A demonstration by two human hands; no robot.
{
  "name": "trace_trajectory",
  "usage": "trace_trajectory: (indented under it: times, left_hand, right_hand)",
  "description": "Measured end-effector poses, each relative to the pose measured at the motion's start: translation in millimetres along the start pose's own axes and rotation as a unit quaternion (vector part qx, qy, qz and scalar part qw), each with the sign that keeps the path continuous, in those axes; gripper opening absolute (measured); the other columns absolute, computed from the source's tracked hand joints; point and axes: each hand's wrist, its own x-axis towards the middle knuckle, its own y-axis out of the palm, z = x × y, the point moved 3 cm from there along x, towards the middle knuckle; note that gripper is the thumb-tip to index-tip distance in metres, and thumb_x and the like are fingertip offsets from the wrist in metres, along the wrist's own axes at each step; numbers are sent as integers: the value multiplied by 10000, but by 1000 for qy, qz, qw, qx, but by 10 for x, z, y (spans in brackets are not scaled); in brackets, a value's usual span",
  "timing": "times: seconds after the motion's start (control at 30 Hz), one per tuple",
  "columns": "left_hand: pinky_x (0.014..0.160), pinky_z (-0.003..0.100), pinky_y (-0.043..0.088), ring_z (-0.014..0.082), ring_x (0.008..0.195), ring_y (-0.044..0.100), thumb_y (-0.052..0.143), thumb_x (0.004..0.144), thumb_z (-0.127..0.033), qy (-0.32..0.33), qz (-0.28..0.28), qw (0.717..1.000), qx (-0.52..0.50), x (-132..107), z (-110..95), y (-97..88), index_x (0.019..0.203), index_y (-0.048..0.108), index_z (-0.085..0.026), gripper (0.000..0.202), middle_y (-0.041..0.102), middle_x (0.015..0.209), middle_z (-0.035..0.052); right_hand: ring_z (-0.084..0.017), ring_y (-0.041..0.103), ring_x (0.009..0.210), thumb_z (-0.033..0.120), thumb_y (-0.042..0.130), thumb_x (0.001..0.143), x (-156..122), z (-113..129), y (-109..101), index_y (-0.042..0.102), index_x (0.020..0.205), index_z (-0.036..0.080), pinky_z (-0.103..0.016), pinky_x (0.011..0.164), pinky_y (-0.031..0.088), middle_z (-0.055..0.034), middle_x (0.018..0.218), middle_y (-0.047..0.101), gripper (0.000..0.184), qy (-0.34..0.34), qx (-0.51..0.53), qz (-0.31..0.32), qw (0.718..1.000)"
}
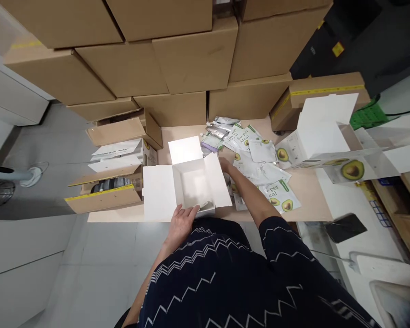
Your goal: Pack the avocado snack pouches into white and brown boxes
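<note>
An open white box (191,182) with its flaps spread out stands on the tan table (307,200) in front of me. My left hand (181,222) rests on the box's near edge, fingers curled over the rim. My right hand (224,165) reaches past the box's right flap to the pile of white sachets with avocado prints (259,164); the flap hides its fingers. Whether it holds a sachet I cannot see.
A wall of stacked brown cartons (177,59) rises behind the table. An open brown carton with white folded boxes (118,168) sits at the left. Another open white avocado-printed box (328,136) lies at the right. A dark phone (345,227) rests on a white surface at the right.
</note>
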Motion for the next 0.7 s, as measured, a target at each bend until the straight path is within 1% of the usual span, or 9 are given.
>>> trace_trajectory:
  times: [0.07, 0.17, 0.23, 0.33, 0.43, 0.53, 0.57, 0.63, 0.7]
  left_hand:
    - [1098, 434, 402, 188, 907, 690, 411, 871, -7, 0, 7, 1000, -2, 4, -13, -11, 1323, 556, -229, 524, 731, 1119, 53]
    - [1112, 447, 386, 197, 932, 685, 424, 867, -16, 0, 13, 1000, -7, 9, -25, -20, 1330, 545, -231, 524, 722, 1127, 62]
    - [1116, 457, 375, 201, 937, 680, 427, 868, -20, 1, 13, 1000, -7, 12, -31, -24, 1337, 536, -228, 525, 718, 1127, 64]
    - [1117, 461, 365, 197, 929, 672, 419, 863, -7, 4, 13, 1000, -6, 16, -41, -31, 1345, 524, -224, 538, 713, 1138, 62]
    - [1119, 462, 361, 197, 930, 671, 413, 858, 7, 5, 12, 1000, -10, 18, -53, -41, 1348, 516, -220, 550, 711, 1144, 60]
    - [1121, 481, 362, 205, 930, 675, 419, 885, -20, 0, 12, 1000, -21, 17, -63, -44, 1345, 516, -221, 511, 713, 1136, 64]
    - [1123, 488, 363, 208, 931, 677, 423, 896, -36, -2, 13, 1000, -26, 18, -66, -44, 1343, 518, -225, 494, 714, 1135, 65]
    - [1128, 494, 363, 211, 939, 679, 434, 909, -62, -6, 16, 999, -35, 20, -74, -44, 1343, 521, -231, 475, 716, 1130, 68]
    - [1133, 489, 364, 212, 957, 677, 445, 909, -71, -10, 13, 999, -40, 23, -81, -46, 1338, 533, -231, 466, 717, 1134, 72]
  right_hand:
    - [-216, 587, 720, 260, 615, 676, 46, -77, -147, 522, 675, 234, -371, 689, 509, -40, 719, 616, 97, 25, 22, -27, 999]
    - [-154, 512, 629, 286, 607, 655, -23, -191, -403, 455, 675, 235, -291, 605, 447, 17, 659, 541, 162, 62, 149, -114, 980]
    - [-115, 454, 599, 325, 620, 639, -128, -226, -598, 435, 673, 227, -249, 576, 397, 60, 628, 481, 212, 54, 238, -168, 955]
    - [-84, 369, 575, 338, 645, 641, -332, -156, -933, 362, 586, 222, -230, 547, 327, 81, 574, 384, 311, 30, 252, -227, 940]
    - [-86, 368, 582, 299, 663, 682, -611, 131, -1273, 419, 566, 205, -239, 566, 340, 72, 566, 386, 286, -15, 219, -288, 932]
    - [-109, 476, 660, 278, 671, 747, -949, 598, -1510, 603, 756, 212, -253, 626, 420, 49, 690, 531, 95, -95, 241, -342, 903]
    - [-116, 507, 695, 279, 672, 769, -1048, 763, -1543, 631, 829, 225, -259, 643, 440, 40, 754, 573, 91, -119, 258, -346, 894]
    - [-125, 545, 741, 282, 673, 803, -1177, 1075, -1513, 646, 906, 243, -266, 662, 457, 25, 842, 619, 113, -155, 272, -314, 896]
    - [-129, 560, 741, 272, 670, 822, -1190, 1335, -1338, 646, 916, 241, -266, 668, 449, 17, 849, 638, 102, -176, 241, -227, 927]
